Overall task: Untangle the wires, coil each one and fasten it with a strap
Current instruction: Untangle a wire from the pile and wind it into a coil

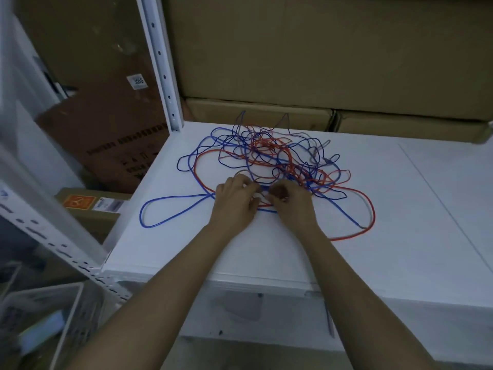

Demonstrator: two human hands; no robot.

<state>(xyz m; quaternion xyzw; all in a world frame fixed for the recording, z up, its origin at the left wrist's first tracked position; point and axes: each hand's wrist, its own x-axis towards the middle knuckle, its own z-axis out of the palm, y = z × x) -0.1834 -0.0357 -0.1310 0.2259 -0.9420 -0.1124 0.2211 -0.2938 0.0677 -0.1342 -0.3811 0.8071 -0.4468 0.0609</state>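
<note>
Both forearms reach in from six o'clock, and the left hand (234, 202) and right hand (290, 202) meet, fingers curled and apparently pinching strands at the near edge of the tangle of wires (269, 158) on the white shelf (373, 263). Most of the knot lies toward twelve o'clock of the fingers. A blue loop (170, 212) trails toward nine, a red loop (368, 222) toward three; neither hand is clearly nearer.

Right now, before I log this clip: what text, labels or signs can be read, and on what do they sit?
White sticker on the leaning brown box: about four characters, upside down and too blurred to be sure of.
Dark printed rows on that box: unreadable.
Orange sign on the low box: a white symbol, no legible words.
White label beside it: too small.
Wires, shelf: none.
</note>
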